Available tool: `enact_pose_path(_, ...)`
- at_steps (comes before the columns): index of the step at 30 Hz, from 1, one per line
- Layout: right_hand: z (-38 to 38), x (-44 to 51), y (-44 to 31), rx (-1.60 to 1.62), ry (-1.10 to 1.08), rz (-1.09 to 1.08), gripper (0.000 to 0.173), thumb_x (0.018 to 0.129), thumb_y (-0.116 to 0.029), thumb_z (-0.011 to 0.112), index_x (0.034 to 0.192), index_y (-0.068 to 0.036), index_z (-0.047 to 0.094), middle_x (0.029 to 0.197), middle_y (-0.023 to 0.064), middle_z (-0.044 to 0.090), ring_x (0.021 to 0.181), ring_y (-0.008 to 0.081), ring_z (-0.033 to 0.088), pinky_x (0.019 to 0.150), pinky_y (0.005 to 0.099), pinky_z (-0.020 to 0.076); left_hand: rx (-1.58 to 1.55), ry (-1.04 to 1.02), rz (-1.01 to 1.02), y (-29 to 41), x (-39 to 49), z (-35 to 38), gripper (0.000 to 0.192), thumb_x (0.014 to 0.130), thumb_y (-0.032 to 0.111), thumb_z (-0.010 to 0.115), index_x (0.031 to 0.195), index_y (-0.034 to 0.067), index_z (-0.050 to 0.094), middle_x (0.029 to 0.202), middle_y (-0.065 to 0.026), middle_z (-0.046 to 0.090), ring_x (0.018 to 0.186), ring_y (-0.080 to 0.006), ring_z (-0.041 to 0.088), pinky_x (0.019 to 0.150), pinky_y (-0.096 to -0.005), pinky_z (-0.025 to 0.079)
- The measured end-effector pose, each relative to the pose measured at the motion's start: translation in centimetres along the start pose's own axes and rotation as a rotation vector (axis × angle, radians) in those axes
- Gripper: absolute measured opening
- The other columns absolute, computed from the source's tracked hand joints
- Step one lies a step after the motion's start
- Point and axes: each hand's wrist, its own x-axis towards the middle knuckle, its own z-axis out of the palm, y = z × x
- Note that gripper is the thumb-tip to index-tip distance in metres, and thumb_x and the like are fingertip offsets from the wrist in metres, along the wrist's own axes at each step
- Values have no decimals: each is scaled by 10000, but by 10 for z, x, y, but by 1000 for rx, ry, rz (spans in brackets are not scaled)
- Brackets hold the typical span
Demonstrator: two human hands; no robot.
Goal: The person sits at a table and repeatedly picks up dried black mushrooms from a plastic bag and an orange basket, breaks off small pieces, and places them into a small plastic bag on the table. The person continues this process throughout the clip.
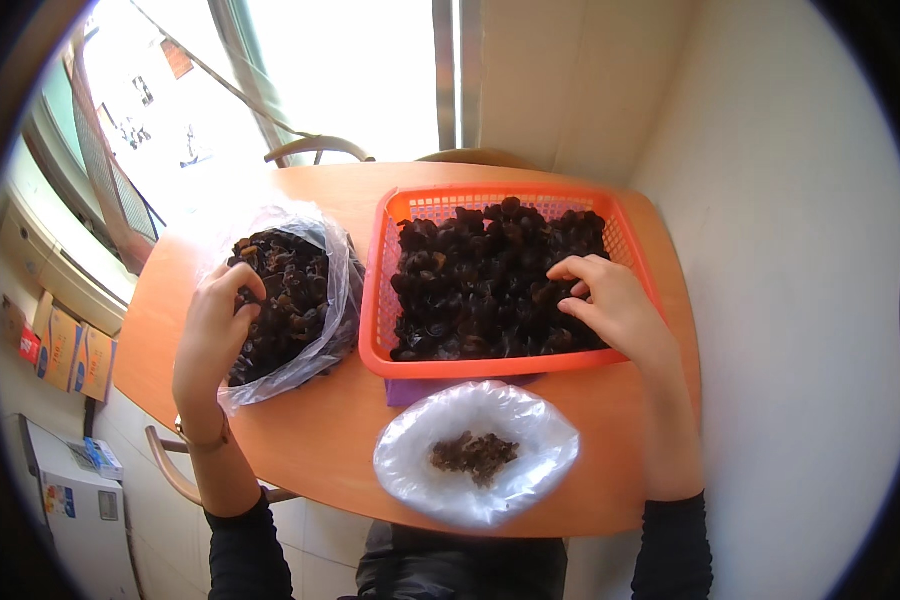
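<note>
Dark wood ear mushrooms (495,285) fill an orange plastic basket (495,367) with lattice walls. My right hand (604,300) is over the basket's right side, thumb and fingers apart at the mushrooms. To the left stands an open clear plastic bag (337,300), full of dark wood ear pieces (289,300). My left hand (221,311) is at the bag's left side with its fingers curled; whether a dark piece is between them is unclear. Nearer to me, a second plastic bag (547,465) lies spread open, with small brown scraps (476,454) in its middle.
All this stands on an oval wooden table (315,457). A purple item (412,392) shows from under the basket. A white wall (780,300) borders the table on the right. Chair backs (322,146) are at the far edge, and another chair (169,465) is at the near left.
</note>
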Motion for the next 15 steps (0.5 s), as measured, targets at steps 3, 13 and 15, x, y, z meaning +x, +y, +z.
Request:
enact_pose_path(3,20,4,7,-144,12,-104,338,847,8,653,1165,-104,641,1151,123,603,962,290,631,863,364,517,155,-94,110,-12,6,8,335,714,25,738,1042,53,676,1096,-159,622,1075,-337,563,975,-402,453)
enact_pose_path(13,21,15,-1,603,173,-42,98,899,9,649,995,-3,635,910,99,715,861,177,710,742,288,571,-496,176,368,77,10,66,291,802,-53,699,1080,29,700,1215,-101,655,1035,-205,648,844,-302,536)
enact_pose_path(15,16,17,-5,801,102,-5,89,944,-5,615,1031,13,617,961,94,705,910,151,696,785,278,589,-748,-141,212,104,11,92,367,833,-77,675,1186,21,657,1169,-82,668,924,-137,665,779,-250,548)
